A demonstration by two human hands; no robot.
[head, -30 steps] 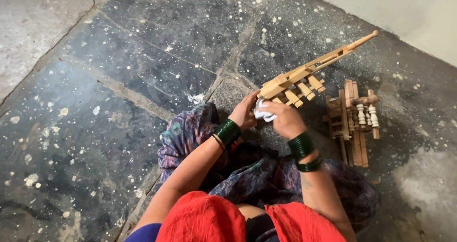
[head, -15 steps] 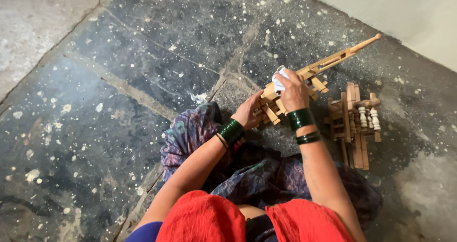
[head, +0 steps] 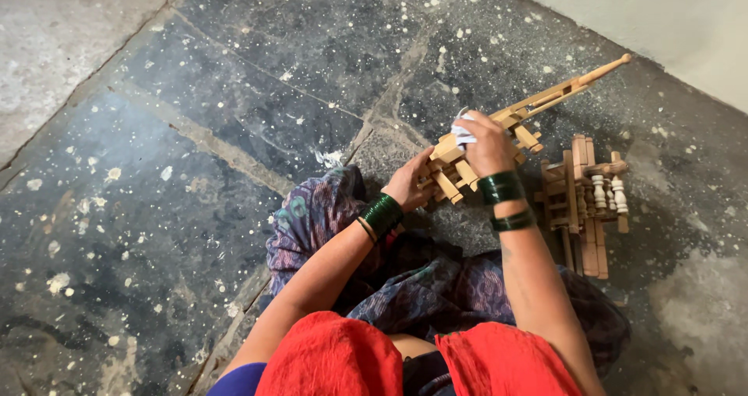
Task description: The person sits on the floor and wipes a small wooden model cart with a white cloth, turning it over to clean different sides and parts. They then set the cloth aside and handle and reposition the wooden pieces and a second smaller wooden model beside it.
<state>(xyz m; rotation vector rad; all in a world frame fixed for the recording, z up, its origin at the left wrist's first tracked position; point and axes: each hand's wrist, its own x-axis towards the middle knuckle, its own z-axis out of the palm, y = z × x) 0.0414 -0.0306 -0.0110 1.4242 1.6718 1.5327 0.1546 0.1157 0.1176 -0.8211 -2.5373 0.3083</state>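
A pale wooden frame piece [head: 538,104] with a long pointed rod slants up toward the right above the stone floor. My left hand [head: 409,182] grips its lower blocky end from below. My right hand [head: 487,143] lies on top of the frame and presses a small white cloth [head: 462,133] against the wood. Both wrists carry dark green bangles.
A second wooden assembly [head: 584,201] with small turned white pegs lies on the floor just right of my right forearm. A pale wall [head: 662,22] runs along the upper right. The dark stone floor [head: 195,170] is speckled with white flecks. Patterned cloth covers my lap.
My right hand with the white cloth has slid from the lower end of the frame up along its top. The left hand has kept its hold underneath.
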